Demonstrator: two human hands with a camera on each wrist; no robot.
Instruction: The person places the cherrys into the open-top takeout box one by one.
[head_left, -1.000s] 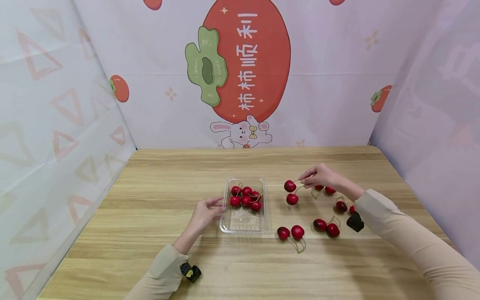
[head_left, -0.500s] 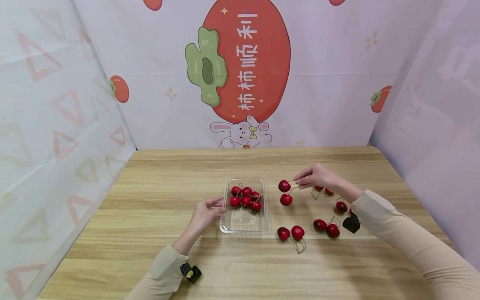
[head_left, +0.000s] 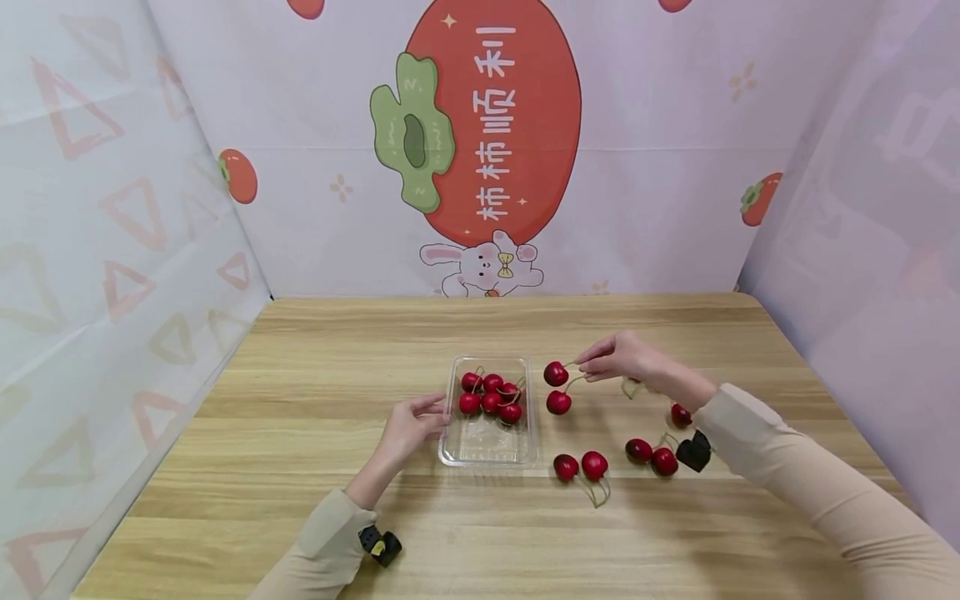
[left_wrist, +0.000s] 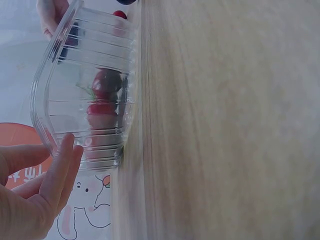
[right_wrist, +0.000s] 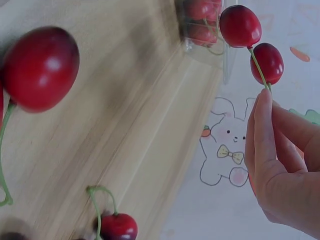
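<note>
My right hand (head_left: 618, 357) pinches the green stems of a pair of red cherries (head_left: 557, 387). The pair hangs above the table, just right of a clear plastic box (head_left: 487, 454). In the right wrist view the joined stems meet at the fingertips (right_wrist: 265, 97), and both held cherries (right_wrist: 241, 26) dangle beyond them. Several cherries (head_left: 491, 402) lie inside the back half of the box. At the box's left side is my left hand (head_left: 408, 429), its fingers fairly straight and touching the wall near the rim, as the left wrist view shows.
One cherry pair (head_left: 580, 467) lies right of the box's front corner, another pair (head_left: 652, 456) farther right. More cherries (head_left: 680, 415) lie partly hidden behind the right arm. The wooden table (head_left: 337, 350) ends at a printed cloth backdrop (head_left: 300, 225).
My right hand has carried the hanging cherry pair leftward, close to the box's right side. The left hand and the box have stayed in place.
</note>
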